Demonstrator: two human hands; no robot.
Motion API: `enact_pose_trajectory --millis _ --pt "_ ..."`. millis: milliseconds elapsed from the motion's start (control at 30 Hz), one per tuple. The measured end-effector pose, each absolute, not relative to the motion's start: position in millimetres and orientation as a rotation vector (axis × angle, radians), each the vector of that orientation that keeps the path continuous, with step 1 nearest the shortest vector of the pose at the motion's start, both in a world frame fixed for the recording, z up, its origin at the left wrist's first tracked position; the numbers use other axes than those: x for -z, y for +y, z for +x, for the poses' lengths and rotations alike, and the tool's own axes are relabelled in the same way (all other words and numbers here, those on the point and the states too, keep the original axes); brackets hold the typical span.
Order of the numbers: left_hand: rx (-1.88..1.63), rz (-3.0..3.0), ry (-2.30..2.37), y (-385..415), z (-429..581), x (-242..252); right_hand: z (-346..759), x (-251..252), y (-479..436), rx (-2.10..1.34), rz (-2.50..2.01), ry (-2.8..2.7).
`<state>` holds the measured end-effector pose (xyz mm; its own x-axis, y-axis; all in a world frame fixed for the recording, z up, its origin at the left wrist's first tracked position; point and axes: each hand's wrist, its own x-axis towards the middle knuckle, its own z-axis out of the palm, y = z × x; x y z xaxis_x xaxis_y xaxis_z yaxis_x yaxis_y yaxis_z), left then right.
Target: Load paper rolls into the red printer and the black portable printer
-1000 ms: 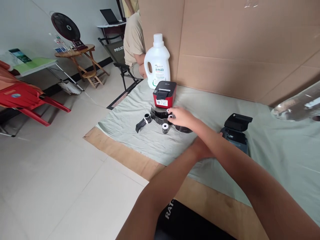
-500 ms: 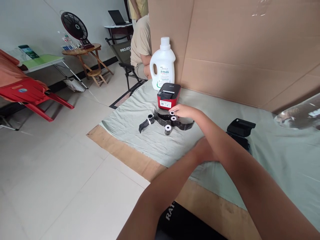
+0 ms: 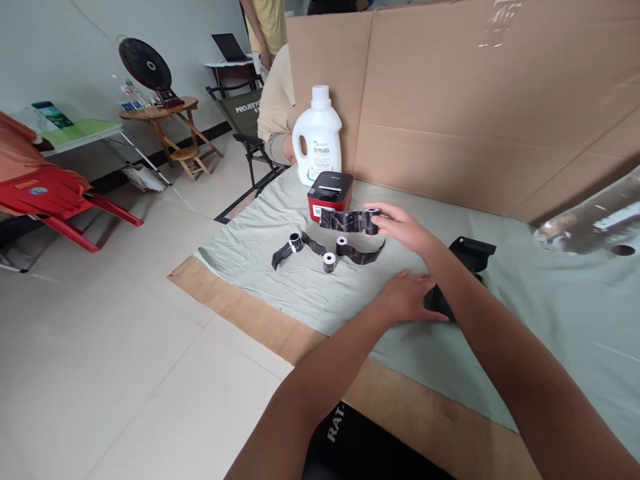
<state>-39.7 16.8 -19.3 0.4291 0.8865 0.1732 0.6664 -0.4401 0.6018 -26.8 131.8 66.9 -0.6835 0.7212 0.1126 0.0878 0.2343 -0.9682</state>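
Observation:
My right hand [image 3: 403,227] is lifted above the grey-green cloth [image 3: 300,280] and grips a small roll [image 3: 373,221] with a strip of black ribbon [image 3: 345,220] hanging out to its left. My left hand [image 3: 407,297] rests on the cloth against the near side of a black label printer [image 3: 463,263] with its lid up; its fingers are partly hidden. Three more small rolls lie on the cloth: one [image 3: 329,261] in front, one [image 3: 342,244] with a black strip trailing right, and one [image 3: 295,241] at the left with its own strip. A red and black label printer [image 3: 329,193] stands behind them.
A white jug [image 3: 319,137] stands behind the red printer, against a cardboard wall [image 3: 475,100]. A person sits in a folding chair [image 3: 245,127] beyond it; another stands farther back. A crumpled clear plastic sheet [image 3: 590,217] lies at the right. Tiled floor, red chair [image 3: 50,200] and fan are left.
My right hand has risen from the pile of rolls, lifting one roll with its black ribbon off the cloth and toward the right. My left hand has slid to the black printer.

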Motion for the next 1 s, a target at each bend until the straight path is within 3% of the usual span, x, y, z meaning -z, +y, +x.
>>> enact_pose_trajectory --millis 133,333,733,1000 --pt "-0.711 2.183 1.409 13 -39 19 87 -99 98 -1.648 -0.825 -1.774" --pt "-0.999 2.237 1.435 -5 -30 8 198 -106 73 -1.420 -1.088 -2.225" --pt "-0.994 2.661 1.333 -4 -18 24 179 -40 103 -0.484 -1.250 -2.528" --pt "-0.978 2.650 1.311 -3 -13 30 171 -27 101 -0.255 -1.466 -2.612"
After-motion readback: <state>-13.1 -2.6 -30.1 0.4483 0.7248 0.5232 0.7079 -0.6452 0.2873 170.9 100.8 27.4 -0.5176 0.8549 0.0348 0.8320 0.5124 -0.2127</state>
